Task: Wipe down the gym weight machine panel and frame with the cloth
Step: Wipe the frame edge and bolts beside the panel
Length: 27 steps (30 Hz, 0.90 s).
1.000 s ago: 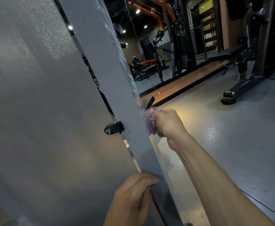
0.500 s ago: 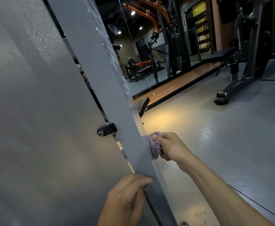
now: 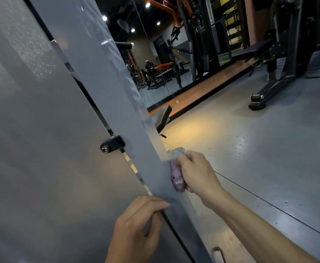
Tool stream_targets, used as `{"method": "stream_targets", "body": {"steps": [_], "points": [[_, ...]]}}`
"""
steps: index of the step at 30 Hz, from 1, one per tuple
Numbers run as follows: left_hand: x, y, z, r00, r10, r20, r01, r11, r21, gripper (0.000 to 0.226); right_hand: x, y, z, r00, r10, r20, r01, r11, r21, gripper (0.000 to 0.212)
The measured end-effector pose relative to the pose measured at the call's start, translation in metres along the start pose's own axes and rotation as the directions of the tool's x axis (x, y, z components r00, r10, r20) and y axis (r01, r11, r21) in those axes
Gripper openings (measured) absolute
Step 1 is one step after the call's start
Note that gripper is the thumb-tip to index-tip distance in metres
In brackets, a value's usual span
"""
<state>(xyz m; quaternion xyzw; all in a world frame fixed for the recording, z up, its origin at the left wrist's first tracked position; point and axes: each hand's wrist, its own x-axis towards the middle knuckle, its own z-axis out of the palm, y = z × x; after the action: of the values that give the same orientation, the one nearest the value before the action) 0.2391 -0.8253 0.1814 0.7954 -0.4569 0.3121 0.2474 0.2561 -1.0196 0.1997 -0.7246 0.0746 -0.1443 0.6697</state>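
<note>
A grey frame post [image 3: 106, 76] of the weight machine slants across the middle, with a frosted grey panel [image 3: 32, 139] to its left. My right hand [image 3: 197, 173] grips a bunched purple cloth [image 3: 176, 175] and presses it against the post's right edge. My left hand [image 3: 138, 228] rests lower down, its fingers curled over the post's left edge where it meets the panel. A black bracket with a bolt [image 3: 111, 144] joins panel and post just above the hands.
A black padded seat [image 3: 162, 118] pokes out behind the post. Grey floor [image 3: 250, 149] spreads to the right, with a thin cable across it. A black bench machine [image 3: 280, 59] stands at the far right. A mirror wall and orange racks [image 3: 166, 61] are behind.
My right hand has slid the cloth down the post's right edge, from level with the bracket to below it. My left hand has kept its hold on the post.
</note>
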Motion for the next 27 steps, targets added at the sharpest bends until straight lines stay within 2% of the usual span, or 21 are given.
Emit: {"method": "stream_targets", "body": {"steps": [4,8,10,14,16,19,22,27], "points": [[0.000,0.002,0.000,1.000,0.020,0.000,-0.020,1.000,0.011,0.028,-0.004,-0.047,0.001,0.988,-0.142,-0.064,0.151,0.975,0.166,0.029],[0.002,0.004,0.000,1.000,0.004,0.005,-0.004,1.000,-0.006,0.030,-0.007,-0.067,-0.001,0.969,-0.241,-0.050,0.245,0.928,0.281,0.028],[0.003,0.005,0.001,1.000,0.023,-0.006,-0.023,1.000,-0.009,0.031,-0.005,-0.057,-0.002,0.978,-0.206,-0.021,0.203,0.938,0.281,0.027],[0.003,0.004,0.003,1.000,0.023,-0.020,-0.023,1.000,0.000,0.032,-0.001,-0.016,-0.002,1.000,-0.030,-0.005,0.030,0.985,0.170,0.027],[0.003,0.004,0.003,0.999,0.018,-0.028,-0.018,1.000,-0.005,0.032,0.001,-0.010,-0.001,1.000,0.007,-0.011,-0.005,0.992,0.123,0.023],[0.005,0.004,0.004,0.999,0.026,-0.023,-0.026,1.000,0.014,0.032,0.007,-0.030,0.000,0.997,-0.070,-0.021,0.073,0.989,0.129,0.021],[0.006,0.005,0.006,0.999,0.027,-0.026,-0.026,0.999,0.036,0.033,0.010,-0.064,-0.001,0.989,-0.149,-0.010,0.147,0.953,0.267,0.024],[0.012,0.010,0.003,0.998,0.042,-0.037,-0.041,0.999,0.033,0.032,0.007,-0.069,-0.004,0.988,-0.152,0.006,0.139,0.921,0.363,0.032]]}}
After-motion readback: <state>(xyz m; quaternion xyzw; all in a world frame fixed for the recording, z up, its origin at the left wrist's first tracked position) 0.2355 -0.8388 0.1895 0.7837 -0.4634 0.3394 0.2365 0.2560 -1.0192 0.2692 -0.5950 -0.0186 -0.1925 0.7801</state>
